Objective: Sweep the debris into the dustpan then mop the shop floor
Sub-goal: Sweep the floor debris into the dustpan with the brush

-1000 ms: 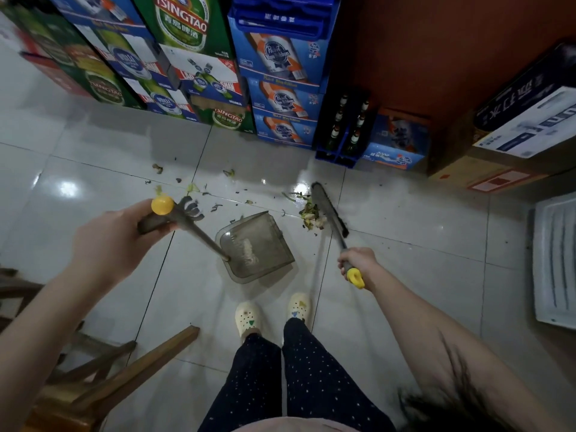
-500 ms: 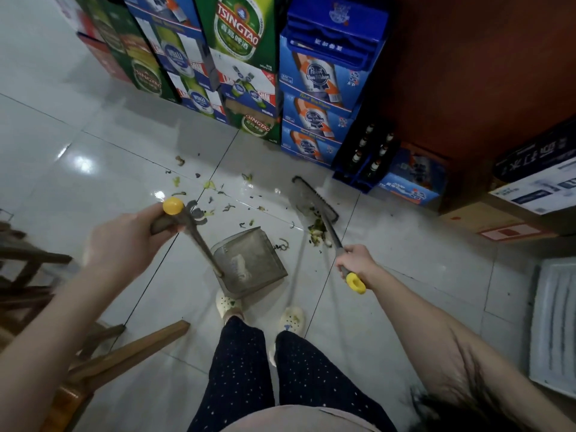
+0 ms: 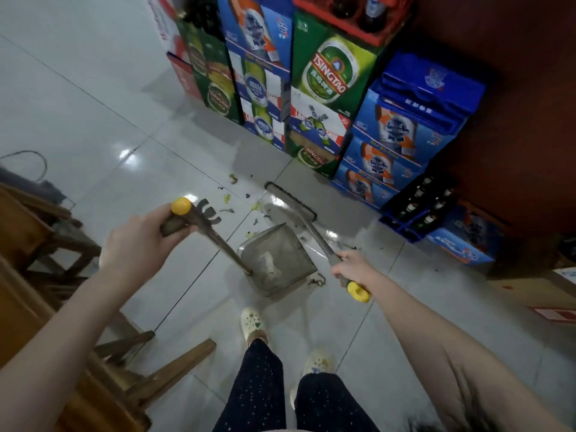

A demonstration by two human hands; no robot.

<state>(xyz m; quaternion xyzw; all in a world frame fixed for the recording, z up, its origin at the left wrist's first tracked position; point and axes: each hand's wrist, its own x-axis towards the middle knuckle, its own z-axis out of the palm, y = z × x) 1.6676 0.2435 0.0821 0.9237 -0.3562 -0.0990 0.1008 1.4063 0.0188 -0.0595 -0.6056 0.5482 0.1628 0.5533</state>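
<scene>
My left hand (image 3: 137, 247) grips the yellow-capped handle (image 3: 187, 215) of a grey long-handled dustpan (image 3: 277, 260), whose pan rests on the tiled floor in front of my feet. My right hand (image 3: 352, 269) grips the broom handle near its yellow end (image 3: 358, 291). The broom head (image 3: 291, 202) lies on the floor beyond the pan, toward the stacked boxes. Small green and dark bits of debris (image 3: 232, 179) are scattered on the tiles left of the broom head, and one scrap (image 3: 316, 280) lies just right of the pan.
Stacked beer cartons (image 3: 327, 88) and blue cartons (image 3: 405, 135) line the wall ahead, with a crate of dark bottles (image 3: 420, 207) to the right. Wooden stools (image 3: 62, 307) stand at my left. Cardboard boxes (image 3: 545, 294) sit at far right. My feet (image 3: 254, 322) are behind the pan.
The broom head has swung left and away from the pan, past the debris pile it was beside. The view has shifted toward the boxes. Both hands keep their grips.
</scene>
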